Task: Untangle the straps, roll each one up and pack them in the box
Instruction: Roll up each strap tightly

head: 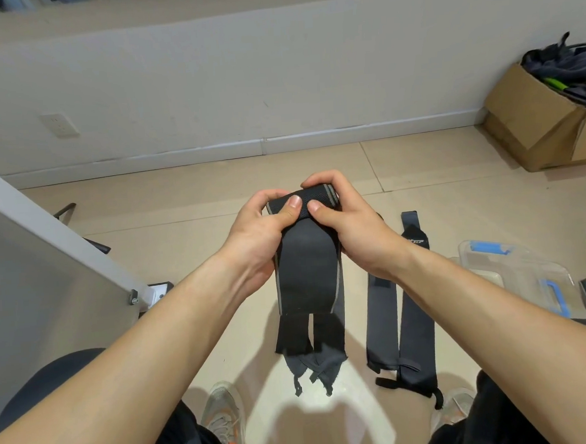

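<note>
**One strap part-rolled, none packed yet**

Your left hand (pixel 260 220) and right hand (pixel 339 212) both grip the rolled top of the wide black elastic strap with grey edges (pixel 306 272), held above the tiled floor, with most of it hanging loose. Two dark flat straps (pixel 397 301) lie untangled but unrolled on the floor to its right. The clear plastic box with blue latches (pixel 514 270), towards the floor's right edge, seems to hold no rolls.

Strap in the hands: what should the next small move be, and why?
Probably wind the roll one turn further down the strap. The left hand and right hand grip only a short roll at its top; most of its length hangs loose below.
</note>
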The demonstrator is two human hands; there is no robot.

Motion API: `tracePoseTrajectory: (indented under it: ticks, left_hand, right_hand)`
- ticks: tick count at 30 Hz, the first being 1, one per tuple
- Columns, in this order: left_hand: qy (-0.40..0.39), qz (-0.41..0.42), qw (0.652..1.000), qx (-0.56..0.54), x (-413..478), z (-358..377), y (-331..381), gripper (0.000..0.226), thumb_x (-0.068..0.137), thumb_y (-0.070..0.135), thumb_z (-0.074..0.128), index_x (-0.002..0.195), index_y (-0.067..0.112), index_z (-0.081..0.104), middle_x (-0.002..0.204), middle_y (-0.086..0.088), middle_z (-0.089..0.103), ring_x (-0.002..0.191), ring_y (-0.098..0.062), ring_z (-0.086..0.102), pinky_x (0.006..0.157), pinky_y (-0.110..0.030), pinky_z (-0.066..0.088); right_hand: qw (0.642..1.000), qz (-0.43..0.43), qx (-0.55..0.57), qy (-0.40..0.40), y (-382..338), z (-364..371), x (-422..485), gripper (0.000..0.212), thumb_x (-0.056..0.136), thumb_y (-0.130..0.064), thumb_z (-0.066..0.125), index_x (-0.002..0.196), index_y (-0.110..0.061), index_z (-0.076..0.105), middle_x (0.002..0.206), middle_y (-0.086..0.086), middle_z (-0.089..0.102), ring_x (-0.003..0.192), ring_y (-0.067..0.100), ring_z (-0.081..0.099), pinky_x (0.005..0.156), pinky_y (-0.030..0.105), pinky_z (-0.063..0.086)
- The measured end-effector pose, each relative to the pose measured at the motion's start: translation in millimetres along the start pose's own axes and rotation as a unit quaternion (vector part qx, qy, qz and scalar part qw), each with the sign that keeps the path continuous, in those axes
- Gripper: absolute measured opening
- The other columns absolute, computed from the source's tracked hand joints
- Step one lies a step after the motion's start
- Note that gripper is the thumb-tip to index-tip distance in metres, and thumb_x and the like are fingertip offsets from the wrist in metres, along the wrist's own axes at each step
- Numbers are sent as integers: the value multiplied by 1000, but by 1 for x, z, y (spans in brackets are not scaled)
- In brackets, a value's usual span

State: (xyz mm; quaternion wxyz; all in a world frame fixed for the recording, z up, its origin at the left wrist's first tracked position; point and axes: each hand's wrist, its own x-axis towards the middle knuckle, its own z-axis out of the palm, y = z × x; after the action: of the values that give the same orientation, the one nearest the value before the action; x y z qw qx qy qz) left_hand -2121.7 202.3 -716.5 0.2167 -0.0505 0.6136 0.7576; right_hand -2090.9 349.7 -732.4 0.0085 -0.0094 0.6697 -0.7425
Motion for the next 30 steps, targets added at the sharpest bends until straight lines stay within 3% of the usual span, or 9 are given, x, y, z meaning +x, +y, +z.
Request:
tracePoseTrajectory:
  ticks: [3, 6, 9, 13, 16, 18, 21, 26, 30]
  left_hand:
    - [-9, 24, 1000, 0, -1, 1, -1, 14, 98, 8, 65, 108, 15, 59, 85, -11, 69, 70, -23, 68, 68, -34, 57]
    - [-20, 54, 998, 27, 0, 2, -5, 17, 97, 3, 63, 106, 16, 58, 86, -13, 68, 74, -26, 67, 73, -37, 55]
    - [-21, 60, 997, 43, 1, 3, -9, 21, 97, 3, 64, 112, 16, 58, 91, -15, 67, 79, -28, 66, 76, -39, 56]
    - [-22, -18, 999, -42, -1, 10, -11, 33, 99, 14, 62, 131, 5, 57, 106, -17, 70, 92, -28, 71, 82, -40, 59]
    - [-42, -80, 993, -82, -3, 13, -13, 48, 104, 41, 51, 129, 2, 65, 117, -18, 72, 109, -31, 71, 96, -44, 56]
    - [-11, -63, 996, -62, -1, 14, -16, 55, 103, 49, 53, 127, 1, 65, 120, -21, 72, 109, -34, 72, 93, -45, 59]
    - [27, -20, 999, -35, 2, 13, -17, 47, 102, 38, 59, 124, -3, 64, 115, -25, 72, 103, -39, 73, 86, -49, 62]
    - [71, 56, 994, 57, 5, 12, -15, 36, 95, 25, 71, 121, 5, 59, 101, -11, 72, 89, -23, 72, 75, -33, 57]
    - [81, 60, 992, 81, 2, 13, -17, 34, 92, 25, 76, 118, 13, 57, 104, -9, 71, 90, -23, 71, 85, -39, 59]
  right_hand:
    - [998, 35, 9, 47, 1, 3, 1, 11, 102, -28, 52, 108, -34, 60, 92, -4, 67, 86, 12, 65, 74, 27, 51]
    - [994, 33, -39, 94, 4, 5, 1, 31, 100, -56, 49, 110, -29, 61, 100, -5, 70, 98, 11, 67, 93, 35, 54]
    - [991, 18, -66, 114, 6, 7, 0, 22, 107, -42, 48, 108, -23, 57, 95, -4, 67, 88, 7, 65, 85, 30, 55]
    - [988, -22, -111, 104, 8, 5, 0, 5, 109, -27, 47, 108, -25, 52, 90, -10, 58, 73, -8, 55, 71, 13, 45]
    - [983, -52, -147, 94, 10, 9, -1, 5, 107, -27, 48, 112, -27, 51, 93, -11, 58, 88, 5, 56, 85, 29, 48]
    - [981, -54, -164, 86, 13, 12, -3, 8, 106, -31, 47, 113, -31, 49, 95, -9, 60, 94, 16, 59, 90, 42, 51]
    - [988, -33, -128, 82, 13, 15, -5, 11, 99, -41, 46, 110, -42, 49, 101, -2, 65, 102, 26, 64, 95, 52, 52]
    - [993, 12, -67, 101, 12, 13, -3, 19, 101, -48, 49, 115, -35, 52, 103, -5, 68, 103, 16, 64, 92, 35, 50]
    - [990, -4, -97, 105, 13, 11, -1, 18, 105, -43, 49, 107, -25, 51, 92, -11, 65, 90, 7, 62, 84, 28, 49]
